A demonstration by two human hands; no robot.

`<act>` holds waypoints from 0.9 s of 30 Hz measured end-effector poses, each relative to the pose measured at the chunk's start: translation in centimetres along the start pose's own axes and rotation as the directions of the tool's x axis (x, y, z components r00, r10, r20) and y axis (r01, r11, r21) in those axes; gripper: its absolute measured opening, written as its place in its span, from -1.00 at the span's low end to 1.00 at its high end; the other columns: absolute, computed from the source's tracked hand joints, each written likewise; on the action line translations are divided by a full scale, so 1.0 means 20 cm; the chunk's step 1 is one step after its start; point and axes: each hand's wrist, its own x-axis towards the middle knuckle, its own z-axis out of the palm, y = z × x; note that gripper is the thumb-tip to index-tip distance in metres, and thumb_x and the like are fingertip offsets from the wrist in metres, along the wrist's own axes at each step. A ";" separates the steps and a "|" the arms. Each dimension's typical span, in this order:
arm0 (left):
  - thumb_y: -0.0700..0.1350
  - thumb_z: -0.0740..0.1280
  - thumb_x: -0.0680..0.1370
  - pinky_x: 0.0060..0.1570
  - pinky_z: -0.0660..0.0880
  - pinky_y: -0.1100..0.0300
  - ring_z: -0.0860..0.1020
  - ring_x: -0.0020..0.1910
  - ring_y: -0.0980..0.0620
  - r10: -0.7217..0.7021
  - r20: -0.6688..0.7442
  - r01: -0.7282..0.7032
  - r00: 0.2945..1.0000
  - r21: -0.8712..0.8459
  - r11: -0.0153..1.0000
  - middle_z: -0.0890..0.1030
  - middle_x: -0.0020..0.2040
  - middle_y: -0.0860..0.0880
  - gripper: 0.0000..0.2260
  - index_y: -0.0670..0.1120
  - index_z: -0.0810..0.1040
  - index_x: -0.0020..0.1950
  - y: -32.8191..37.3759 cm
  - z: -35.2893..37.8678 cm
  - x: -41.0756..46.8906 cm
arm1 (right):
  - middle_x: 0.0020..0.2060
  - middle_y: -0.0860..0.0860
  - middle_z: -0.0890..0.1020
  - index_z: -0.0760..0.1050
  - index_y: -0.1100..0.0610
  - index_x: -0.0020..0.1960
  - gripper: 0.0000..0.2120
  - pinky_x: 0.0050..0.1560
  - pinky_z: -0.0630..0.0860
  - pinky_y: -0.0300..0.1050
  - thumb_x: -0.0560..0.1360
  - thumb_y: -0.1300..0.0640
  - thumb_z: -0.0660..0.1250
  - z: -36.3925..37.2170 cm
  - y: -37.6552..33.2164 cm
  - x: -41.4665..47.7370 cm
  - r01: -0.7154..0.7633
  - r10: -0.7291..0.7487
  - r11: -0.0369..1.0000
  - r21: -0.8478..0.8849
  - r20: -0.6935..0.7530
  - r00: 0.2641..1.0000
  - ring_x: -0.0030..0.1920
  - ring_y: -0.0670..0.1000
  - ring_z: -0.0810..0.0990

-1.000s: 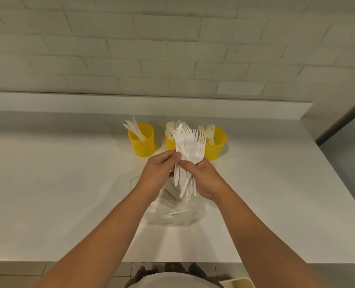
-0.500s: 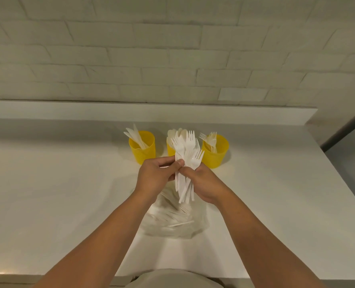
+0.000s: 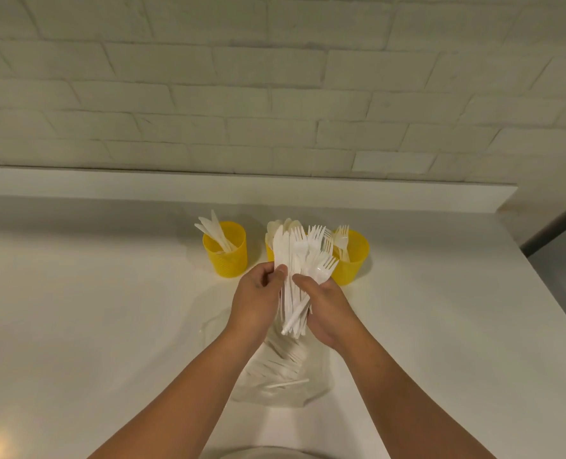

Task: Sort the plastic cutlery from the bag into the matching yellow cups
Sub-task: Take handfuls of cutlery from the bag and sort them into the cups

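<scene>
A bundle of white plastic cutlery (image 3: 303,260), forks and a knife fanned upward, is held above the clear plastic bag (image 3: 284,376). My right hand (image 3: 328,309) grips the bundle's handles. My left hand (image 3: 258,299) pinches the leftmost piece, a knife, at its left edge. Three yellow cups stand behind: the left cup (image 3: 227,251) holds knives, the middle cup (image 3: 270,251) holds spoons and is mostly hidden by the bundle, the right cup (image 3: 352,260) holds forks. More cutlery lies inside the bag.
The white countertop (image 3: 93,309) ends at a raised ledge (image 3: 241,187) below a white brick wall. Its right edge (image 3: 546,293) drops off beside a dark gap.
The view has tilted up slightly. My left hand's fingers have shifted along the bundle's left side, and a knife now stands out at the left of the fan.
</scene>
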 end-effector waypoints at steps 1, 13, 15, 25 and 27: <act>0.05 0.32 0.62 0.24 0.57 -0.24 0.69 0.07 -0.20 -0.004 -0.008 0.004 1.000 -0.004 1.000 0.74 0.01 -0.14 -0.79 -0.01 0.69 0.07 0.01 0.01 0.00 | 0.17 0.15 0.71 0.56 0.16 0.34 -0.70 0.25 0.58 0.03 0.66 0.30 0.21 0.00 0.01 0.01 0.003 -0.004 1.000 -0.010 -0.007 1.000 0.21 0.13 0.68; -0.24 0.31 0.65 0.12 0.63 -0.01 0.74 0.07 -0.10 -0.196 0.053 0.203 0.979 -0.229 0.952 0.76 0.06 -0.12 -0.81 -0.13 0.67 0.20 0.06 0.05 0.01 | 0.26 0.11 0.67 0.50 0.11 0.42 -0.64 0.29 0.56 0.03 0.67 0.32 0.23 -0.02 -0.01 0.07 0.008 0.001 0.996 -0.090 0.099 0.995 0.30 0.12 0.63; -0.25 0.27 0.66 0.07 0.63 0.03 0.74 0.06 -0.12 -0.225 0.056 0.232 0.973 -0.245 0.941 0.76 0.06 -0.13 -0.79 -0.14 0.68 0.20 0.07 0.06 0.01 | 0.24 0.12 0.68 0.50 0.13 0.40 -0.64 0.20 0.60 -0.06 0.66 0.36 0.21 -0.02 -0.02 0.05 -0.023 0.027 0.999 -0.043 0.109 0.994 0.27 0.13 0.65; -0.22 0.19 0.70 0.04 0.62 0.02 0.74 0.04 -0.11 -0.284 0.060 0.287 0.957 -0.346 0.893 0.76 0.08 -0.14 -0.75 -0.15 0.65 0.23 0.09 0.06 0.00 | 0.25 0.18 0.66 0.51 0.17 0.41 -0.59 0.38 0.48 0.23 0.61 0.41 0.26 -0.08 0.01 0.08 -0.020 0.019 1.000 0.019 0.035 0.999 0.27 0.19 0.64; -0.22 0.19 0.70 0.09 0.62 -0.02 0.74 0.04 -0.12 -0.294 0.056 0.293 0.954 -0.373 0.880 0.76 0.08 -0.16 -0.74 -0.15 0.66 0.20 0.09 0.05 0.00 | 0.23 0.20 0.67 0.54 0.21 0.37 -0.62 0.38 0.48 0.26 0.58 0.41 0.30 -0.07 0.02 0.09 -0.008 0.007 1.000 0.023 0.015 1.000 0.26 0.21 0.65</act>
